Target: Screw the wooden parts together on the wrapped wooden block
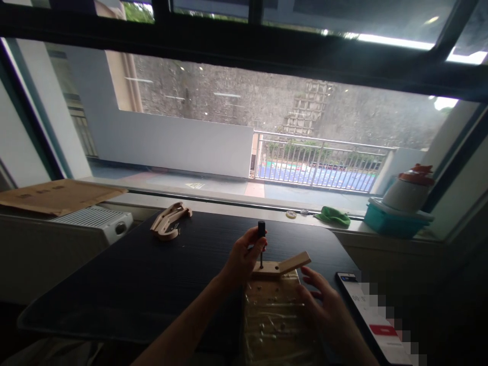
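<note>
My left hand (pixel 244 256) is closed round a small black-handled screwdriver (pixel 261 230), held upright with its tip on a flat wooden piece (pixel 267 268). A second wooden slat (pixel 295 263) rises at an angle from that piece. Both rest on the far end of a wooden board wrapped in clear plastic (pixel 272 315). My right hand (pixel 324 302) lies open beside the board, fingers spread and touching the plastic near the slat.
A dark table (pixel 152 284) carries a bundle of curved wooden parts (pixel 170 219) at the far left and a phone (pixel 375 320) at the right edge. On the sill sit a green cloth (pixel 334 216), a teal box (pixel 396 219) and a white heater (pixel 97 221).
</note>
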Motion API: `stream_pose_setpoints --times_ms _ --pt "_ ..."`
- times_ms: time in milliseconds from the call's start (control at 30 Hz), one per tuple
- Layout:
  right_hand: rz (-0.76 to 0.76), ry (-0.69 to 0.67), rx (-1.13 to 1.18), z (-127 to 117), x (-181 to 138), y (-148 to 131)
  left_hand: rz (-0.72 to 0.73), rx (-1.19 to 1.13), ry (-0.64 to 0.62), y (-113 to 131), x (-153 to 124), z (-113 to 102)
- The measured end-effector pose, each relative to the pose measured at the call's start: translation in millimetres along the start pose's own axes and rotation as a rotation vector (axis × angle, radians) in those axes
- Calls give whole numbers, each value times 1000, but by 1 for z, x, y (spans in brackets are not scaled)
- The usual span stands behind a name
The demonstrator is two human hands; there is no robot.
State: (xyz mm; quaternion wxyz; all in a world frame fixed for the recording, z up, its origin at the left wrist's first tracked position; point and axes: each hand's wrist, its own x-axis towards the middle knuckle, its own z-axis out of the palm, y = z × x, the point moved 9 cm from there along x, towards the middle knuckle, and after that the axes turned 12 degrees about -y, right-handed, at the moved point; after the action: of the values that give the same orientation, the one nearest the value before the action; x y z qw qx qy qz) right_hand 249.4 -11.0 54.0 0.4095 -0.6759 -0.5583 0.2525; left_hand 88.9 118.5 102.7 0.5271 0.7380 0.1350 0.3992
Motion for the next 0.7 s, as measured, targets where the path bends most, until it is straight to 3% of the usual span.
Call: stream_pose_setpoints --times_ms 133,233,300,367,433,533,700 --pt "-73 297 -239 -43 -8 -39 -1 28 17 -1 -3 0" --pt "-216 264 -284 -45 -6 -73 -7 88 -20 -1 -4 5" --pt "-261 220 -310 -51 -3 -72 -11 119 -47 -1 -5 7" --pt "-181 230 -357 -72 -1 -42 -6 120 -53 1 -5 6" --pt "-60 279 -414 -104 -2 4 2 101 -32 4 -6 3" --pt "128 226 -470 -139 -3 74 1 80 6 4 -5 -1" --pt "145 200 -563 -151 -9 107 -11 101 9 3 -2 1"
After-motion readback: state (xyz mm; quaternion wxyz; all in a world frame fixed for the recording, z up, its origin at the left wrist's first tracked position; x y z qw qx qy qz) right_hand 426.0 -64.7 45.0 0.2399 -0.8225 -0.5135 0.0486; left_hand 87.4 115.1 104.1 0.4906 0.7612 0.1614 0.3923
